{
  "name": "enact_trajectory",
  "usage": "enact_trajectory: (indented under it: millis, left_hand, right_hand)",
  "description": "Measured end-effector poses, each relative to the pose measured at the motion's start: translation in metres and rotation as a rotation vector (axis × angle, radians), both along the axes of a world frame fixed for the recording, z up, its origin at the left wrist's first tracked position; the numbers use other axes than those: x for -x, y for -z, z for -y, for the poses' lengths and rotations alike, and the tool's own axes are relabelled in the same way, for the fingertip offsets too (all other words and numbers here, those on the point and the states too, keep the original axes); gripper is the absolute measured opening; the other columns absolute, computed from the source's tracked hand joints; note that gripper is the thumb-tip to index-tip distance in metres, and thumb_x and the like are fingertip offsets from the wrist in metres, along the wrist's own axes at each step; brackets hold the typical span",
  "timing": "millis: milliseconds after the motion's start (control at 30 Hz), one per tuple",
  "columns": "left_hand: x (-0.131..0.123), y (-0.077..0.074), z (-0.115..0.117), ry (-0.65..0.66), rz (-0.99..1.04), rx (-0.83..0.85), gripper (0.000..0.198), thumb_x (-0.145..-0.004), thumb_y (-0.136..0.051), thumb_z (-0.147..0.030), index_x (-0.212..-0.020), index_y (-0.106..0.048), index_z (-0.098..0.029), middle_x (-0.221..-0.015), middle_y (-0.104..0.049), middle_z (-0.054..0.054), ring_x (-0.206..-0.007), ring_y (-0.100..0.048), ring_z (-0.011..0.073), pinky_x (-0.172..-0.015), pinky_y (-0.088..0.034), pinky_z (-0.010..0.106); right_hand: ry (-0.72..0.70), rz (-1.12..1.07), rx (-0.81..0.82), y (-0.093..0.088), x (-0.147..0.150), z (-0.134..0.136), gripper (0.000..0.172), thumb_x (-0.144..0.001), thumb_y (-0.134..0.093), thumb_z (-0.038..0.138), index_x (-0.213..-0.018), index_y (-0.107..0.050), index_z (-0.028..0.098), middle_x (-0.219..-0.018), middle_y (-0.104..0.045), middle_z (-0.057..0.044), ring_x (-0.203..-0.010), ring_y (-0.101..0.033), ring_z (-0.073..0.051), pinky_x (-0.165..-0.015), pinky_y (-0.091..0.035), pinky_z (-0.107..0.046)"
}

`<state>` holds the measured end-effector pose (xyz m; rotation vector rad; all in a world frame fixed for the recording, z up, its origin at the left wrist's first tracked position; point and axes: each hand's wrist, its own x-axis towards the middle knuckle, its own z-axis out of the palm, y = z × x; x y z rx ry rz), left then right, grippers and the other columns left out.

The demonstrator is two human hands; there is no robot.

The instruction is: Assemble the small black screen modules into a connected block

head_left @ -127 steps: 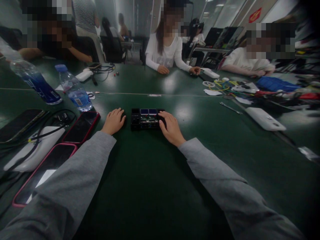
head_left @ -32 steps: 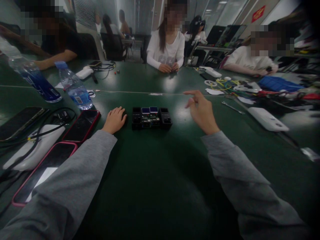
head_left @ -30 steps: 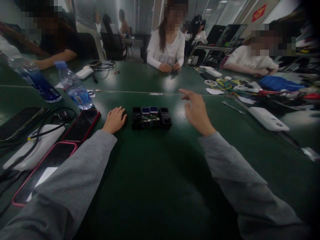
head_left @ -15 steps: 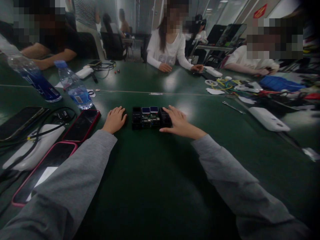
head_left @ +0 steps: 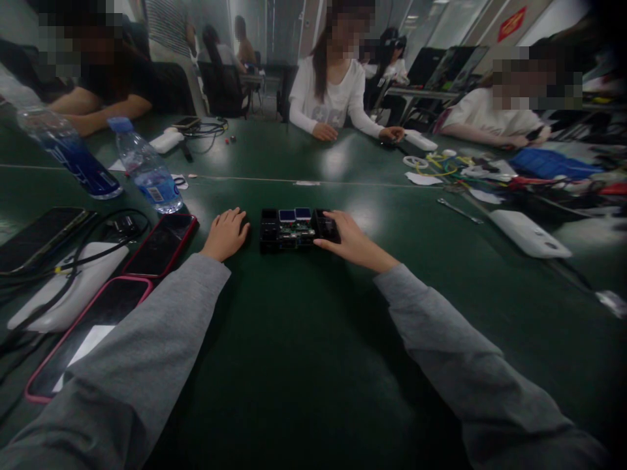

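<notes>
On the green table in front of me lies a black electronic device [head_left: 269,230] with a bare green circuit board [head_left: 296,228] in its middle. Two small bluish rectangular panels [head_left: 295,214] stand along its back edge. My right hand [head_left: 355,243] wraps the device's dark right end, thumb at the near side and fingers at the far side. To the left, apart from the device, my left hand [head_left: 223,236] rests flat on the table with fingers stretched out and nothing in it.
Left of my arm are a red-edged phone [head_left: 160,245], a pink-edged phone [head_left: 105,320], a white power bank [head_left: 68,287] with black cables, and two bottles, one a clear water bottle [head_left: 147,173]. At right lie a wrench [head_left: 459,210] and a white device [head_left: 529,233]. People sit opposite.
My right hand has closed from spread fingers over the device's right end to a grip around it. My left hand has stayed in place.
</notes>
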<state>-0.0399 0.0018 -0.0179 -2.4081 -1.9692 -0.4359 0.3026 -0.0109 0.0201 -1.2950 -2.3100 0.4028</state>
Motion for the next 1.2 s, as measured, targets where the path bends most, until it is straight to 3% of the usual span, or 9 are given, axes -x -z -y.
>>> enact_trajectory:
  millis: [167, 367, 533, 633, 800, 933, 1033, 1100, 1200]
  left_hand:
    - [0.0, 0.001, -0.001, -0.004, 0.002, 0.007, 0.051, -0.1, -0.033, -0.039, -0.143, -0.044, -0.014, -0.154, -0.041, 0.015, -0.143, -0.037, 0.0297, -0.118, -0.029, 0.053]
    - [0.001, 0.001, -0.001, -0.006, 0.005, 0.007, 0.05, -0.1, -0.033, -0.04, -0.143, -0.044, -0.015, -0.154, -0.041, 0.014, -0.143, -0.037, 0.0288, -0.118, -0.029, 0.052]
    - [0.001, 0.003, -0.002, 0.004, 0.017, 0.001, 0.05, -0.1, -0.034, -0.04, -0.142, -0.045, -0.015, -0.153, -0.042, 0.015, -0.143, -0.037, 0.0294, -0.118, -0.029, 0.053]
    - [0.001, 0.003, -0.002, 0.008, 0.019, -0.014, 0.048, -0.1, -0.034, -0.038, -0.142, -0.045, -0.016, -0.152, -0.043, 0.014, -0.142, -0.038, 0.0288, -0.117, -0.029, 0.053]
    - [0.001, 0.002, -0.001, 0.009, 0.016, -0.012, 0.048, -0.1, -0.034, -0.038, -0.142, -0.045, -0.017, -0.152, -0.044, 0.013, -0.141, -0.039, 0.0285, -0.117, -0.03, 0.053]
    - [0.001, 0.002, -0.001, 0.003, 0.017, -0.005, 0.049, -0.1, -0.034, -0.039, -0.142, -0.045, -0.016, -0.153, -0.043, 0.014, -0.142, -0.038, 0.0289, -0.118, -0.029, 0.053]
    - [0.0, 0.001, -0.001, -0.005, -0.002, 0.01, 0.049, -0.101, -0.034, -0.039, -0.142, -0.044, -0.015, -0.154, -0.041, 0.014, -0.143, -0.036, 0.0291, -0.118, -0.029, 0.052]
    - [0.0, 0.0, -0.001, -0.01, -0.009, 0.021, 0.05, -0.101, -0.034, -0.039, -0.143, -0.044, -0.014, -0.155, -0.04, 0.014, -0.144, -0.036, 0.0294, -0.119, -0.028, 0.051]
    - [-0.001, -0.001, 0.0, -0.006, -0.008, 0.025, 0.05, -0.101, -0.033, -0.039, -0.143, -0.043, -0.014, -0.155, -0.04, 0.014, -0.143, -0.036, 0.0298, -0.118, -0.029, 0.053]
  right_hand:
    - [-0.014, -0.046, -0.023, -0.005, -0.005, -0.001, 0.047, -0.086, -0.064, 0.036, -0.13, -0.055, 0.021, -0.129, -0.052, -0.013, -0.117, -0.055, -0.03, -0.104, -0.046, -0.053]
    - [0.134, -0.162, 0.058, 0.001, -0.012, -0.014, 0.045, -0.088, -0.056, 0.037, -0.128, -0.055, 0.018, -0.123, -0.058, -0.014, -0.111, -0.059, -0.028, -0.098, -0.05, -0.051]
    - [0.28, -0.29, 0.095, 0.017, -0.022, -0.033, 0.039, -0.089, -0.042, 0.026, -0.124, -0.055, 0.015, -0.124, -0.059, -0.016, -0.116, -0.057, -0.027, -0.103, -0.046, -0.049]
    - [0.348, -0.323, 0.088, 0.024, -0.027, -0.036, 0.041, -0.091, -0.045, 0.036, -0.125, -0.054, 0.014, -0.116, -0.062, -0.016, -0.109, -0.06, -0.029, -0.095, -0.051, -0.05]
    - [0.349, -0.201, -0.099, 0.025, -0.022, -0.025, 0.066, -0.081, -0.061, 0.062, -0.127, -0.055, 0.016, -0.12, -0.057, -0.019, -0.113, -0.055, -0.035, -0.095, -0.049, -0.057]
    - [0.308, -0.166, -0.145, 0.022, -0.015, -0.018, 0.055, -0.08, -0.064, 0.047, -0.124, -0.057, 0.015, -0.12, -0.058, -0.018, -0.111, -0.057, -0.034, -0.097, -0.048, -0.055]
    - [0.375, -0.31, -0.021, 0.022, -0.015, -0.022, 0.043, -0.085, -0.053, 0.038, -0.121, -0.057, 0.015, -0.109, -0.065, -0.015, -0.099, -0.063, -0.029, -0.091, -0.052, -0.051]
    - [0.411, -0.37, 0.061, 0.023, -0.017, -0.026, 0.038, -0.087, -0.048, 0.035, -0.118, -0.058, 0.016, -0.106, -0.067, -0.014, -0.097, -0.065, -0.028, -0.09, -0.053, -0.05]
    - [0.445, -0.35, 0.027, 0.027, -0.02, -0.029, 0.039, -0.09, -0.045, 0.039, -0.116, -0.058, 0.014, -0.112, -0.065, -0.017, -0.106, -0.062, -0.03, -0.097, -0.049, -0.052]
